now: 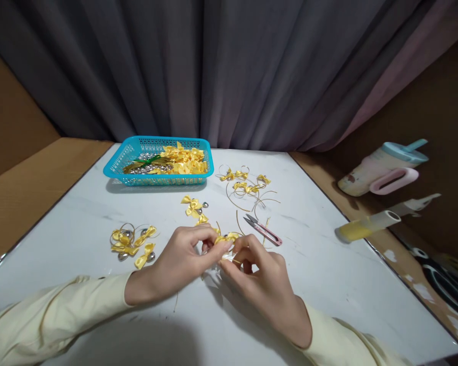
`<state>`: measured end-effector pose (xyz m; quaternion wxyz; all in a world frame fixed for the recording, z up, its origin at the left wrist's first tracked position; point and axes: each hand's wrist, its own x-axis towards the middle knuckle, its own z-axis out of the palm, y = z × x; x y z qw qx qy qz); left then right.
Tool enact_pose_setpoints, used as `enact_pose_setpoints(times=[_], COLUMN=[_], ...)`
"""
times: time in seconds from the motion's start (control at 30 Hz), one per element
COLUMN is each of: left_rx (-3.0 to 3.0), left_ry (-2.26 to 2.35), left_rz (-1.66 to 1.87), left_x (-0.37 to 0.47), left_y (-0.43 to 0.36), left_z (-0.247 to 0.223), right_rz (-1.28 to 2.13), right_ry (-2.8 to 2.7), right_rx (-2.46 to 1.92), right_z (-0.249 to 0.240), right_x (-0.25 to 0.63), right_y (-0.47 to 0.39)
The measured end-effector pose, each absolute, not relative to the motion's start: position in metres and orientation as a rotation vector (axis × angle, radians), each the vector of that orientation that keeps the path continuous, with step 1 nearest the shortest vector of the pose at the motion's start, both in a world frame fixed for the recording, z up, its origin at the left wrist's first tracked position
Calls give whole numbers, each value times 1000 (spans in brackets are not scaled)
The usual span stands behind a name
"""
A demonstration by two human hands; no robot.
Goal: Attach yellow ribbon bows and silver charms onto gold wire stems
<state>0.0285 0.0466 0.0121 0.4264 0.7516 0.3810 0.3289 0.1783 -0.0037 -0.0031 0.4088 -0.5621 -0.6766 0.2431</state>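
My left hand (189,254) and my right hand (265,282) meet over the middle of the white table, fingers pinched close together. Between them is a yellow ribbon bow (231,237), with something whitish and shiny just below it, partly hidden by my fingers. The left thumb presses against the bow. My right thumb and forefinger close at its right side, where a short gold cord end shows. Just beyond the hands lie loose yellow bows (192,206) with silver bells (205,205). Pink-handled thread snips (263,230) lie beyond my right hand, beside cut gold cords.
A blue basket (158,180) at the back holds yellow bows, silver bells and a green-tied gold bundle. Bows with bells and cords form a left pile (133,244) and a back-right group (246,187). A tumbler (381,168), glue bottle (366,227) and black-handled scissors (448,287) sit right.
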Motion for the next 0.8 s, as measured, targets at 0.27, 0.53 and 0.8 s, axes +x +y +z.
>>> enact_pose_setpoints(times=[0.27, 0.53, 0.8], left_rx=[2018, 2219, 2321], left_ry=[932, 704, 643], left_rz=[890, 828, 799], left_x=[28, 28, 30], left_y=[47, 44, 40], left_z=[8, 3, 4], right_rz=[862, 733, 1028], right_ry=[-1786, -1967, -2026], right_rx=[-1385, -1147, -1063], right_z=[19, 27, 24], right_x=[197, 208, 203], right_y=[5, 8, 9])
